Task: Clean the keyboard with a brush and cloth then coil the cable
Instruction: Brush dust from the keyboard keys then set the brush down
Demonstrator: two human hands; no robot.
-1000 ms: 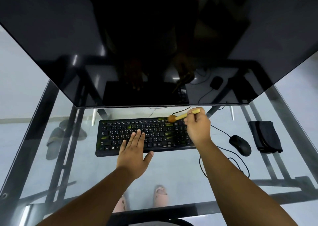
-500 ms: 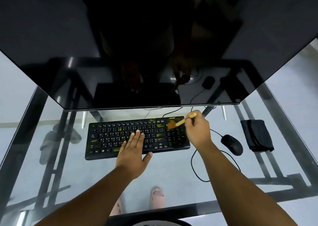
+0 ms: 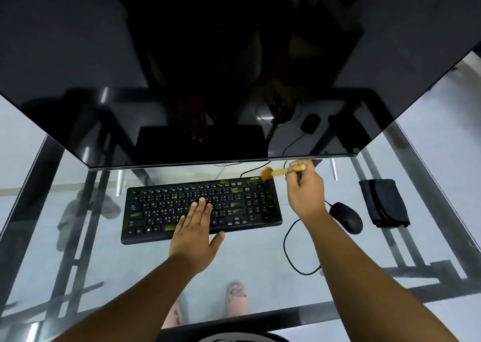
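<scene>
A black keyboard point(image 3: 242, 203) with green marks lies on the glass desk under the monitor. My left hand point(image 3: 195, 231) rests flat on its lower middle keys, fingers together and extended. My right hand point(image 3: 305, 193) grips a small wooden brush point(image 3: 279, 171), whose orange bristles touch the keyboard's far right corner. A black cable point(image 3: 290, 250) loops on the glass right of the keyboard. A folded dark cloth point(image 3: 384, 203) lies at the far right.
A large dark monitor point(image 3: 208, 68) overhangs the desk's back half. A black mouse point(image 3: 347, 217) sits between the keyboard and the cloth. The glass desk point(image 3: 104, 258) shows its metal frame, sandals and my feet below.
My right hand has swept the brush from the keyboard's upper right keys outward to its far right corner. My left hand stays flat on the keys.
</scene>
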